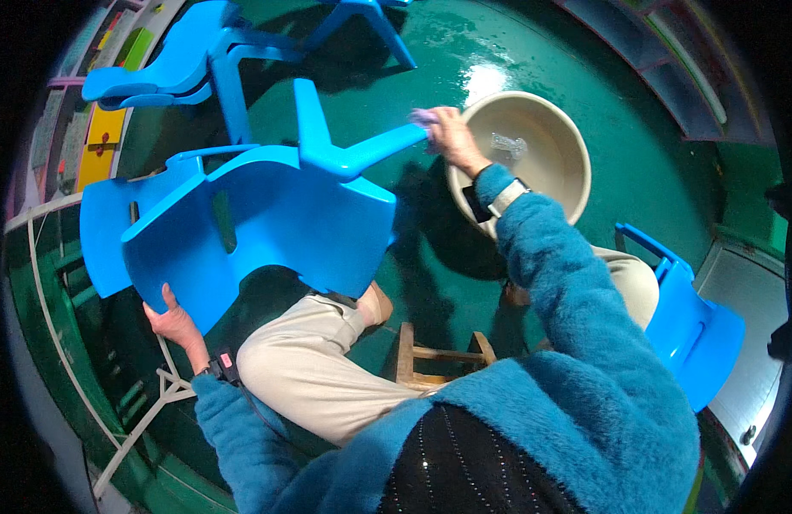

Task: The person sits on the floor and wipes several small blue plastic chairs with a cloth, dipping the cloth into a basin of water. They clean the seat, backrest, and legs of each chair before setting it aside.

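A blue plastic chair (312, 218) is tipped on its side before me, its legs pointing up and to the right. My left hand (177, 327) grips the lower edge of its backrest, thumb on the near face. At the tip of one chair leg (386, 146), my right hand (457, 138) holds a purple cloth (425, 119) wrapped against the plastic. Just beyond that wrist a round beige basin (579, 173) sits on the floor. A shiny, clear patch shows inside the basin; whether it is water glare or plastic cannot be told.
More blue chairs stand at upper left (177, 58) and right (685, 327). Another blue chair (104, 238) is behind the held one. A wooden stool (405, 360) is beneath me. White metal tubing (133, 443) runs at left. The green floor (428, 83) looks wet near the top.
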The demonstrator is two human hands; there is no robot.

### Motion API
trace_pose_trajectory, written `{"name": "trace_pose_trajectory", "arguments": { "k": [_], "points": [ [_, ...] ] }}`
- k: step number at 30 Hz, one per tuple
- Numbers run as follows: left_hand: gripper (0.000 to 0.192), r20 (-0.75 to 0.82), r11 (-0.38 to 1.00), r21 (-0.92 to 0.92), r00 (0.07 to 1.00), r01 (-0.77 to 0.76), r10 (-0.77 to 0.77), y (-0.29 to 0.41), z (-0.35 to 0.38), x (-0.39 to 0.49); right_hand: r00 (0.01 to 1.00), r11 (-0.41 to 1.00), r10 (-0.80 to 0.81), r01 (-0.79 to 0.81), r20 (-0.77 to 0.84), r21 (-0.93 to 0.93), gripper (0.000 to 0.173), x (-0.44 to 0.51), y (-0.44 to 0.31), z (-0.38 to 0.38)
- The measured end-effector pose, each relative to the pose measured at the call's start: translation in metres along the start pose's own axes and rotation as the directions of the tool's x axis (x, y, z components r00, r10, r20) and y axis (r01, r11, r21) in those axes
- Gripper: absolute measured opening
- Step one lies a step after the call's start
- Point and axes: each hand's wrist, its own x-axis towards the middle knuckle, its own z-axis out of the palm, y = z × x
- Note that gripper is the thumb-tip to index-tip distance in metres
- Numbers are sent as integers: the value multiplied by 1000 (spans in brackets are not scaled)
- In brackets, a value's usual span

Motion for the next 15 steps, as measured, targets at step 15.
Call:
{"name": "trace_pose_trajectory", "arguments": {
  "k": [15],
  "points": [
    [65, 4, 1000, -16, 1000, -13, 13, 4, -6, -6, 863, 845, -487, 430, 130, 317, 34, -16, -181, -28]
  ]
}}
